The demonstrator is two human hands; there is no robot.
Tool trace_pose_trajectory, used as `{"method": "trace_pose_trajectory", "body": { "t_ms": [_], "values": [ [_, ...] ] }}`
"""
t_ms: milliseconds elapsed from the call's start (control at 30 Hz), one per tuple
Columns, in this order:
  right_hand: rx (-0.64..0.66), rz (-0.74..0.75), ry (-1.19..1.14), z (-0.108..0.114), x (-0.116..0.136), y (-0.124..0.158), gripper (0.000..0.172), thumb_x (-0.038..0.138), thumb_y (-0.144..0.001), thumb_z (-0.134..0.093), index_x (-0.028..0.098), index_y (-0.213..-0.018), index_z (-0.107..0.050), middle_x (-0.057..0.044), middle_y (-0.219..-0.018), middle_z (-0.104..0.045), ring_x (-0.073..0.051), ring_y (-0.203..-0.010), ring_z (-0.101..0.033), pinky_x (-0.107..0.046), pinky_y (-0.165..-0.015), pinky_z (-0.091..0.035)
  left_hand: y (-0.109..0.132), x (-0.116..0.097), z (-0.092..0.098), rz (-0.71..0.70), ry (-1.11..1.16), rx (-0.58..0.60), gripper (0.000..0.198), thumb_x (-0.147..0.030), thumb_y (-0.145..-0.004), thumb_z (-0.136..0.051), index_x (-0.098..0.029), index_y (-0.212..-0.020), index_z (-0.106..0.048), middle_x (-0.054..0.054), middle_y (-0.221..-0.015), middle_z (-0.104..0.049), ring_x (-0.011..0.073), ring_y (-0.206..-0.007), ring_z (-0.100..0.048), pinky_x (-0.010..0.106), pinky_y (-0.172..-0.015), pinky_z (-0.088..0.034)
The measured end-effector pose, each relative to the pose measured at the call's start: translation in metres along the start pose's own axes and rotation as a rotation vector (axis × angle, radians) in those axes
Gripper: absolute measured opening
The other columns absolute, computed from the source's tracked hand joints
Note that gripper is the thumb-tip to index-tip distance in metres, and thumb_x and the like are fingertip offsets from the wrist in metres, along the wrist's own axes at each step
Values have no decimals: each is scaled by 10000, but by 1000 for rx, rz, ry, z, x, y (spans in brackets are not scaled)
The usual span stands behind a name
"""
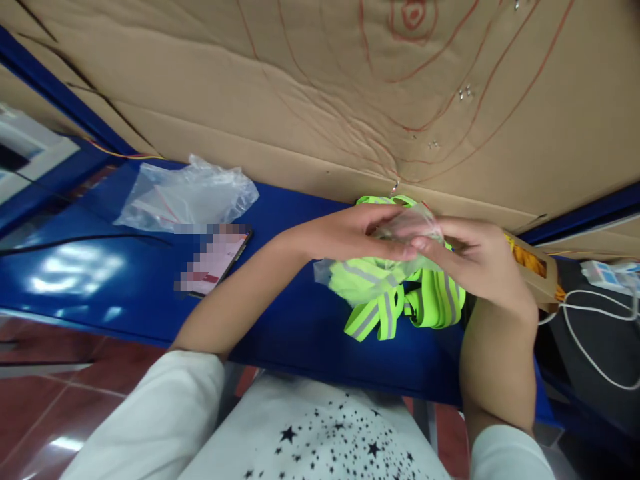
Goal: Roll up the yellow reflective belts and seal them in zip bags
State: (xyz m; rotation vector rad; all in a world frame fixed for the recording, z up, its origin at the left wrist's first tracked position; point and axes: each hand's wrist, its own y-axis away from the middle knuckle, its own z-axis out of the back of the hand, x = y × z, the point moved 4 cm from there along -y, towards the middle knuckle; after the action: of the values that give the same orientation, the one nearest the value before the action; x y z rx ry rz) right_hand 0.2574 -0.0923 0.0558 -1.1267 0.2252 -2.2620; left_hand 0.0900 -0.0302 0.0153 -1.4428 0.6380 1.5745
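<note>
A neon-green safety vest [395, 297] with grey reflective strips lies bunched on the blue table [120, 280], partly inside a clear plastic bag [407, 230]. My left hand [350, 233] and my right hand [475, 257] meet above the vest. Both pinch the top of the clear bag with closed fingers. Loose vest straps hang out below my hands toward the table's front edge.
A crumpled clear plastic bag [190, 193] lies at the back left of the table, with a phone [215, 260] beside it. A cardboard wall [320, 87] with red pen lines stands behind. A small cardboard box [537, 267] and white cables [590, 327] sit to the right.
</note>
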Motion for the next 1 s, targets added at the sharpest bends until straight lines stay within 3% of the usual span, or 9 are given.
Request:
{"method": "trace_pose_trajectory", "body": {
  "t_ms": [67,133,233,367,433,533,667,833,1000],
  "values": [
    [-67,25,79,10,3,4,154,318,-924,-793,314,-1078,-805,-13,-1055,-791,-223,-968,-750,-380,-891,-592,0,-6,-3,-75,80,2,429,-322,-934,-732,-175,-1327,-641,96,-1329,-698,245,-1256,-664,383,-1070,-536],
    [-128,64,230,23,5,9,185,352,-870,-848,309,-1044,-802,-42,-1124,-751,-267,-1085,-708,-433,-976,-550,3,-11,-2,-109,130,-69,427,-271,-946,-719,-176,-1353,-634,93,-1360,-693,236,-1281,-658,370,-1095,-528],
    [-100,55,345,36,2,14,165,390,-889,-824,276,-1002,-788,-86,-1241,-676,-300,-1215,-638,-458,-1023,-499,6,-15,3,-119,228,-122,460,-264,-947,-732,-173,-1382,-615,104,-1369,-699,239,-1301,-658,360,-1122,-524],
    [61,-30,181,39,-8,15,126,352,-947,-761,241,-902,-722,-40,-1002,-715,-198,-928,-685,-345,-836,-527,5,-10,9,-98,245,11,645,-254,-888,-808,-205,-1465,-524,125,-1399,-686,242,-1343,-640,364,-1107,-541],
    [166,-47,152,35,-12,16,141,352,-949,-762,234,-893,-709,-22,-956,-724,-173,-878,-676,-321,-801,-515,4,-4,14,-79,141,62,611,-283,-878,-821,-211,-1426,-562,129,-1388,-695,251,-1328,-659,357,-1042,-574],
    [233,-97,192,36,-15,18,159,365,-956,-756,225,-898,-712,-11,-910,-726,-149,-822,-661,-297,-743,-497,7,0,28,-53,-73,12,439,-326,-929,-770,-202,-1330,-641,104,-1229,-771,224,-1157,-749,305,-913,-599],
    [175,-160,234,41,-10,22,140,382,-967,-740,243,-973,-731,3,-905,-745,-138,-784,-674,-283,-705,-501,17,-13,40,-77,-318,-91,408,-338,-988,-695,-234,-1377,-631,69,-1160,-794,178,-1018,-771,241,-810,-581],
    [107,-180,251,42,2,25,168,419,-956,-750,267,-1022,-725,11,-982,-775,-158,-857,-722,-303,-798,-546,31,-41,34,-121,-708,-20,192,-333,-1033,-615,-211,-1065,-760,37,-1108,-805,145,-983,-748,215,-862,-521],
    [79,-161,293,44,7,25,144,400,-973,-729,276,-1044,-745,9,-977,-793,-170,-843,-738,-310,-775,-557,38,-53,31,-80,-776,-32,235,-381,-1028,-618,-197,-1026,-765,40,-1086,-811,163,-966,-750,234,-870,-512]
  ]
}}
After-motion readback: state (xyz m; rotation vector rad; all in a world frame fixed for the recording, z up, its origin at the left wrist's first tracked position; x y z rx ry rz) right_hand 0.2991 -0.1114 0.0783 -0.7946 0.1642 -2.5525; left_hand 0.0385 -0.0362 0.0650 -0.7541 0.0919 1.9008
